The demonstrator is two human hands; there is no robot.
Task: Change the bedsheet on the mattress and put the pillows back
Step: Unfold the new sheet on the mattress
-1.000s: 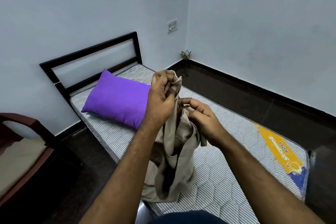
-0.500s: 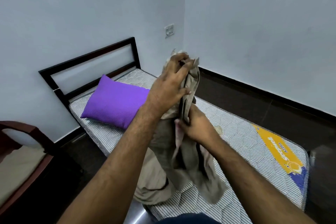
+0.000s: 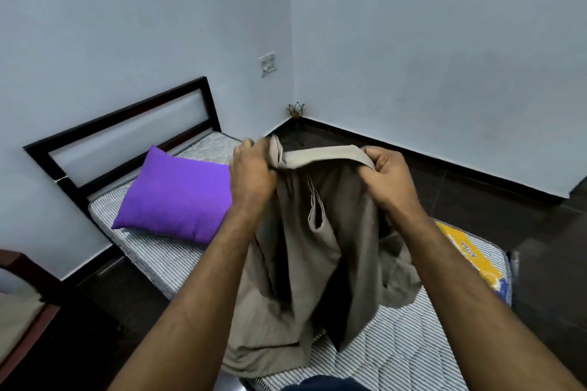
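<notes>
Bedsheet (image 3: 305,251): beige cloth, being held up above the mattress; its top hem is stretching as a band between the two hands, the rest is hanging in loose folds with the lower part bunching on the mattress.
Left hand (image 3: 251,171): fingers are curling round the left end of the hem, gripping it in a closed fist; back of the hand is facing the camera.
Right hand (image 3: 386,179): fingers are curling over the right end of the hem, with the thumb closing against them and pinching the cloth.
Mattress (image 3: 397,346): striped and quilted, lying bare on the bed; a yellow and blue label (image 3: 470,260) is showing near the far right corner, partly behind the right forearm.
Pillow (image 3: 178,197): purple, lying on the mattress at the head end, just left of the left hand, touching no cloth that is visible.
Headboard (image 3: 124,124): dark frame, standing against the pale wall behind the pillow.
Chair (image 3: 22,311): wooden, with a beige cushion, showing at the left edge, well apart from the bedsheet.
Wall switch (image 3: 267,64): sitting on the wall above the headboard's right end.
Floor ornament (image 3: 295,108): small, standing in the room corner; detail is too small to tell.
</notes>
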